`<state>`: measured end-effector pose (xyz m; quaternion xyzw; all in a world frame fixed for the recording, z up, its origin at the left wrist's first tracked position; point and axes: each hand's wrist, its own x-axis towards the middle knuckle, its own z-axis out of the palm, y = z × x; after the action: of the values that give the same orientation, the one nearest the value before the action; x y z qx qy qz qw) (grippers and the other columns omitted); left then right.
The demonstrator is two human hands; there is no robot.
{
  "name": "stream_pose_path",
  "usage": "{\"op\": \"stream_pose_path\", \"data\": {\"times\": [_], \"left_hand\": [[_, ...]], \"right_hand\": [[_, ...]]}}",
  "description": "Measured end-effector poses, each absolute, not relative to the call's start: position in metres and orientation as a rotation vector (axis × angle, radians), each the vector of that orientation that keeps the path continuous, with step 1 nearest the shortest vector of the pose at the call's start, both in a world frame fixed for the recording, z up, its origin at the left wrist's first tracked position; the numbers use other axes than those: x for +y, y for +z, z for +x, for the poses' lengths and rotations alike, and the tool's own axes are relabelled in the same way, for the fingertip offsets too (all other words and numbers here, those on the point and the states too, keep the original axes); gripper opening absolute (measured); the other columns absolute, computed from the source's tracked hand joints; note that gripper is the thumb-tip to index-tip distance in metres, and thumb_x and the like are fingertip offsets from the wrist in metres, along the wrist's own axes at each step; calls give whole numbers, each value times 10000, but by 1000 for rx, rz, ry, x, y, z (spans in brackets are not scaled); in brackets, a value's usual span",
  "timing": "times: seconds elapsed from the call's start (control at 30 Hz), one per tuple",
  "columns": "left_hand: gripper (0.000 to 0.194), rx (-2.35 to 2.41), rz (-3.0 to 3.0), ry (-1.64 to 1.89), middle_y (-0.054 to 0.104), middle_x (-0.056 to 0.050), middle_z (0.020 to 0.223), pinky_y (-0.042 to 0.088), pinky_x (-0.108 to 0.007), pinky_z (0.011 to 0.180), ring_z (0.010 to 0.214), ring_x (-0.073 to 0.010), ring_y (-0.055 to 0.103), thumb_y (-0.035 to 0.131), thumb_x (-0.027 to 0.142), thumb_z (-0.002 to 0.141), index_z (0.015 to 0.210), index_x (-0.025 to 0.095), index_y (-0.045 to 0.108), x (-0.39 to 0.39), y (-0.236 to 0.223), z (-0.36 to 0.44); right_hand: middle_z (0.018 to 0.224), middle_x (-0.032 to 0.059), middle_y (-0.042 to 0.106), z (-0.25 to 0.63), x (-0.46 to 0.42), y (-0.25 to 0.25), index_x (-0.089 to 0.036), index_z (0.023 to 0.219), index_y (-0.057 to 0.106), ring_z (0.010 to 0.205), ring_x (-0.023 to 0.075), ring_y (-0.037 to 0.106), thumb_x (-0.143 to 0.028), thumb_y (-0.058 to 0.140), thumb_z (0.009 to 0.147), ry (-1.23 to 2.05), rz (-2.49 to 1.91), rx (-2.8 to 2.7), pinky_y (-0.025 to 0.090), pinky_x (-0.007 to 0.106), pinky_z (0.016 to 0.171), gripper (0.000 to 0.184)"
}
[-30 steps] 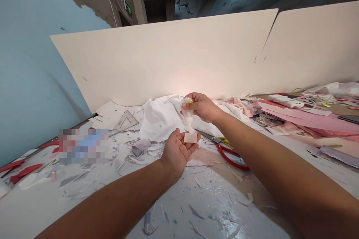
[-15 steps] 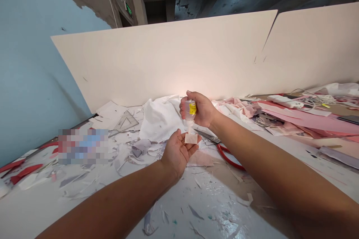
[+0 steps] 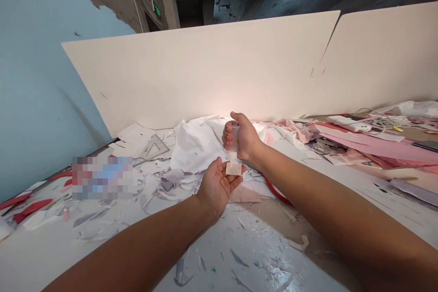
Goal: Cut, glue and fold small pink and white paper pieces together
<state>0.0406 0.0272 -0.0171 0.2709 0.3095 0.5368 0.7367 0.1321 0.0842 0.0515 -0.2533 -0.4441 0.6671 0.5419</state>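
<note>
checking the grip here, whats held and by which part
The right hand grips a small translucent plastic bottle around its body, nozzle down; the open left hand carries a pale paper square on its fingers.

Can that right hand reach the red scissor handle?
Probably yes, once it lets go. The right hand is wrapped around a small plastic bottle, and the red scissor handle lies close by, partly under the right forearm, with nothing else seeming to block the way.

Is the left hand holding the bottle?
No, the right hand grips the bottle; the open left hand holds a pale square.
</note>
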Motion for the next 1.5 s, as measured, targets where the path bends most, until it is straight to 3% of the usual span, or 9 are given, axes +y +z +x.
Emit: {"op": "stream_pose_path", "data": {"times": [0.1, 0.2, 0.3, 0.4, 0.67, 0.9, 1.1, 1.5], "left_hand": [[309, 683, 574, 1184, 638, -167, 954, 487, -253, 735, 955, -221, 618, 381, 359, 844, 945, 99, 515, 27, -16, 41], [263, 670, 548, 1187, 640, -144, 922, 490, -260, 719, 930, -225, 628, 398, 353, 837, 915, 120, 492, 27, -15, 42], [255, 667, 549, 1181, 631, -158, 957, 487, -259, 721, 947, -233, 622, 402, 355, 832, 908, 122, 477, 27, -16, 41], [267, 671, 555, 1179, 617, -181, 1002, 483, -260, 736, 961, -240, 616, 402, 362, 831, 911, 117, 473, 29, -18, 41], [287, 671, 567, 1180, 602, -190, 1034, 483, -258, 744, 996, -247, 599, 394, 370, 832, 929, 112, 475, 29, -19, 40], [301, 680, 549, 1171, 616, -174, 1002, 487, -254, 712, 972, -246, 611, 398, 376, 832, 954, 112, 478, 28, -18, 41], [350, 670, 594, 1148, 618, -193, 1021, 484, -239, 718, 992, -227, 602, 367, 377, 849, 986, 84, 502, 27, -18, 41], [398, 643, 588, 1124, 620, -203, 1029, 485, -246, 721, 1007, -228, 594, 359, 384, 851, 1035, 64, 507, 28, -20, 40]], "right_hand": [[424, -22, 467, 134, 84, 56, -190, 540, 465, 363, 106, 436, -401, 456, 735, 1667, -560, -1125, 368, 238, 384, 288], [553, 6, 565, 139, 86, 61, -158, 647, 547, 497, 133, 563, -286, 474, 756, 1727, -519, -1182, 470, 266, 539, 183], [653, 16, 602, 146, 90, 63, -147, 731, 571, 637, 147, 614, -257, 504, 794, 1766, -408, -1262, 498, 282, 675, 144], [663, 9, 598, 151, 94, 63, -155, 755, 559, 679, 148, 620, -308, 539, 807, 1748, -333, -1317, 507, 289, 707, 162], [568, -45, 527, 150, 91, 64, -174, 690, 499, 570, 124, 603, -263, 617, 729, 1560, -571, -1228, 521, 264, 583, 152], [448, -52, 464, 145, 90, 60, -183, 568, 438, 339, 72, 407, -227, 557, 688, 1528, -616, -1211, 348, 210, 354, 174], [374, -56, 423, 135, 83, 56, -199, 542, 420, 310, 84, 370, -347, 467, 736, 1486, -577, -1170, 330, 223, 357, 249], [334, -69, 360, 128, 83, 45, -203, 488, 372, 272, 74, 339, -351, 443, 762, 1295, -583, -1197, 300, 218, 344, 320]]}}
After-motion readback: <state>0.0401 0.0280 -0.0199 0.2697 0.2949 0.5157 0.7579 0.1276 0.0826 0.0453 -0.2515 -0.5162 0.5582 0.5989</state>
